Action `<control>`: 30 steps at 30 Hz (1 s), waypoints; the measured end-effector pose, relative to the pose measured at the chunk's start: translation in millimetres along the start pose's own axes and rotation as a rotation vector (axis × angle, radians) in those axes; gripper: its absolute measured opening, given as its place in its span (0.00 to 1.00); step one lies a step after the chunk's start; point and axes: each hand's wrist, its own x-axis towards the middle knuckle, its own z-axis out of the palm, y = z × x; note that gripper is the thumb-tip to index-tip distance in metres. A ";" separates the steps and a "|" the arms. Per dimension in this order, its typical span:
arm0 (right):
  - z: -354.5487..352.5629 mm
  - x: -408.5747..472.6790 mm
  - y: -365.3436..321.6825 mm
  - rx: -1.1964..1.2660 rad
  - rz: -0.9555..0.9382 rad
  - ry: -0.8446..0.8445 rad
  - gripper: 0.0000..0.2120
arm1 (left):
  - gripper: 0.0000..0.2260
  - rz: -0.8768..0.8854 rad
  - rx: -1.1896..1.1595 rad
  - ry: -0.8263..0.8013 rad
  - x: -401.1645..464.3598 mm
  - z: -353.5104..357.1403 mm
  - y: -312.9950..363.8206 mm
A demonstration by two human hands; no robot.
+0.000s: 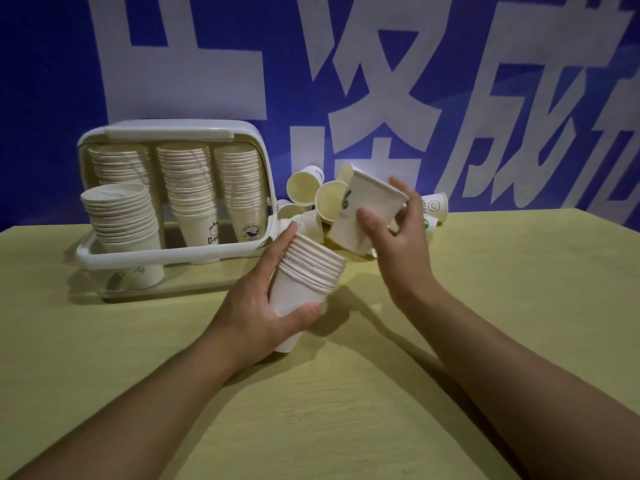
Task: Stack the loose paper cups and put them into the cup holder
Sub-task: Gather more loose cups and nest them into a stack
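Cup holder [175,133] near the table's [450,341] far edge holds four stacks; left hand [256,317] grips a stack [304,278], right hand [398,233] pinches one cup [363,213].

— Left hand [266,306]?
— Wrapped round a nested stack of paper cups [304,278], tilted, rims up and to the right, above the yellow table [346,410].
— Right hand [398,230]?
— Pinching a single cup [363,213], tipped rim-down, just above the stack, apart from it.
— Behind?
— Loose cups [311,192] heaped on their sides. To the left, a white cup holder [173,133] with rows of stacked cups, another stack [121,216] at its front.
— Backdrop?
— Blue banner [52,81], large white characters.
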 end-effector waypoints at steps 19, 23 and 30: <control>-0.6 34.6 40.8 -0.909 -0.172 -0.178 0.19 | 0.45 -0.011 -0.058 0.157 8.3 -4.6 -12.4; -14.6 79.6 55.8 -1.268 -0.043 -0.309 0.30 | 0.44 -0.044 -0.046 0.166 8.0 -5.9 -13.5; -23.8 74.3 55.8 -1.179 0.064 -0.456 0.38 | 0.44 -0.035 -0.063 0.179 7.3 -7.5 -13.3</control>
